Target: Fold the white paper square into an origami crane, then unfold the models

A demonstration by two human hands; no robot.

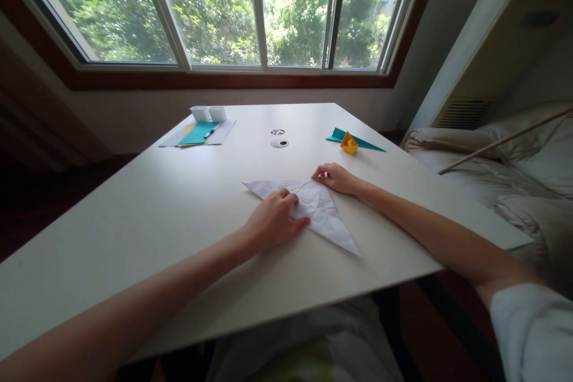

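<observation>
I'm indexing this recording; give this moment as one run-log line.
left hand: resting on folded white paper | right hand: touching its far edge | beyond: yellow paper boat, teal paper plane

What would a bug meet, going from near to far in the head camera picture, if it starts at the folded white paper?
Folded white paper → yellow paper boat → small white containers → window.
</observation>
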